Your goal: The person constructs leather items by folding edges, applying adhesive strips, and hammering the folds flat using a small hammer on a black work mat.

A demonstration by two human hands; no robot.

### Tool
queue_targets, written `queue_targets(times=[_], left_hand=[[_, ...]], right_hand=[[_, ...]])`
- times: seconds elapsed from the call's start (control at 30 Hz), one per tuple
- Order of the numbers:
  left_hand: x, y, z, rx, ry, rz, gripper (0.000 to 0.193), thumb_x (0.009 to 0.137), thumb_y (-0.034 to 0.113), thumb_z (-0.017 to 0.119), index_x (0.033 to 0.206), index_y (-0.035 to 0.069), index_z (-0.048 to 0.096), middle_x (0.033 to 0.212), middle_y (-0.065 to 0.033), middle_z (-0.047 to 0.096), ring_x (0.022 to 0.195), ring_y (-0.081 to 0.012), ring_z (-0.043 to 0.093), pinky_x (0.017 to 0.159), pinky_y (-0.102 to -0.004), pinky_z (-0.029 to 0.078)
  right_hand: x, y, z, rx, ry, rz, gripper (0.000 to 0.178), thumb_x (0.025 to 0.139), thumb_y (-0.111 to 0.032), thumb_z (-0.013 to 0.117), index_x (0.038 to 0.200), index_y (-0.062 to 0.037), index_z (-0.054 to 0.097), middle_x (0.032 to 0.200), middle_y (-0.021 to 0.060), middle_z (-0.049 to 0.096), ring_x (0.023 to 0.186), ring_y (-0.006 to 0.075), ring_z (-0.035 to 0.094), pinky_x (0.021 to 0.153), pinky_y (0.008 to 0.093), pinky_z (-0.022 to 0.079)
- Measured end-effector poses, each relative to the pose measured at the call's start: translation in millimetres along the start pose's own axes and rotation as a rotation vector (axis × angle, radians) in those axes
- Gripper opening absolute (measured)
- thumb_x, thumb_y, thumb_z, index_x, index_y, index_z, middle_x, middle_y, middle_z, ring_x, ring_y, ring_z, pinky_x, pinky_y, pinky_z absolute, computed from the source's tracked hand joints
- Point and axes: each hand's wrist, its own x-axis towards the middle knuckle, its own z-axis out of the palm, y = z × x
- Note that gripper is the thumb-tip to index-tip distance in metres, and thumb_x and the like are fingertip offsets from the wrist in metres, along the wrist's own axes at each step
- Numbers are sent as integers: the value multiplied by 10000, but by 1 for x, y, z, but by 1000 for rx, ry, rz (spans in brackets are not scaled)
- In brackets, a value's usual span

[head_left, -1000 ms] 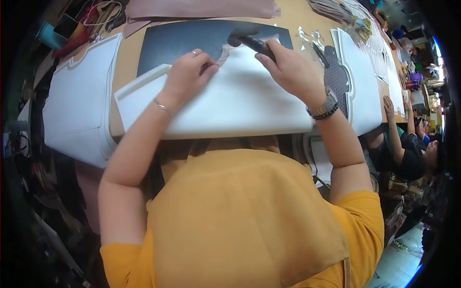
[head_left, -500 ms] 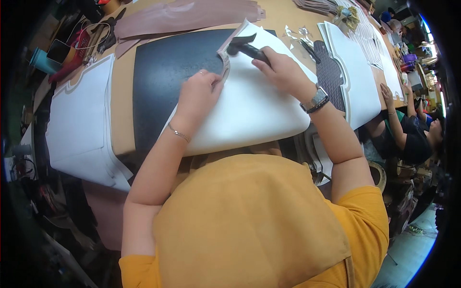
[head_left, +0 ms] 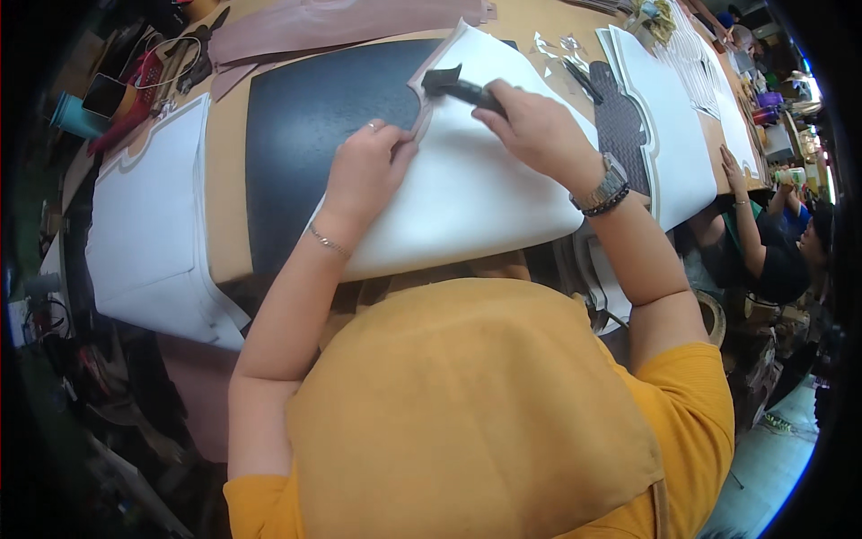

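Across the black board (head_left: 323, 135), the white panel (head_left: 503, 171) now lies turned from where it was a second ago: its notched edge, then at the far side, faces left, and much more of the dark surface shows. Since the half-second-old view, the hammer (head_left: 462, 90) has barely shifted and remains at the panel's pinkish-grey edge; whether its head touches is hard to tell.

Under the board spreads a tan tabletop (head_left: 229, 180). White sheets (head_left: 153, 198) overhang its near edge at left, and mauve strips (head_left: 350, 22) lie at the far side. A turquoise cup (head_left: 72, 115) is at the far left; shiny scraps (head_left: 561, 49) and a dark textured piece (head_left: 620, 130) lie to the right. Beyond, a co-worker (head_left: 777, 256) rests a hand on the table.

The left hand (head_left: 368, 166), wrist low and knuckles up, pinches the panel's curved edge between thumb and fingers. The right hand (head_left: 543, 130) reaches in from the right, fingers wrapped around the hammer's handle, its head pointing left.
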Motion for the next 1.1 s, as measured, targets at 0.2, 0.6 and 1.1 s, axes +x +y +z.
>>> queue_targets(times=[0.2, 0.6, 1.1], left_hand=[[25, 19, 14, 86, -21, -46, 202, 867, 164, 723, 964, -12, 733, 928, -175, 700, 851, -351, 679, 797, -403, 544], [6, 7, 1, 202, -19, 106, 162, 866, 217, 739, 916, 63, 752, 878, -106, 673, 755, -311, 660, 704, -403, 541], [4, -8, -25, 18, -201, 87, 158, 859, 145, 740, 971, 35, 757, 895, -113, 688, 789, -255, 679, 743, -337, 537]], right_hand=[[-11, 6, 14, 139, -74, 164, 327, 1000, -343, 576, 1038, -21, 532, 796, 221, 674, 756, 422, 661, 698, 479, 522], [-16, -3, -1, -2, -75, 85, 332, 993, -361, 581, 1044, -37, 532, 829, 200, 676, 790, 406, 667, 701, 487, 520], [-24, -24, 4, 137, -211, 146, 310, 1001, -341, 566, 1063, -40, 535, 848, 235, 671, 800, 431, 658, 731, 494, 512]])
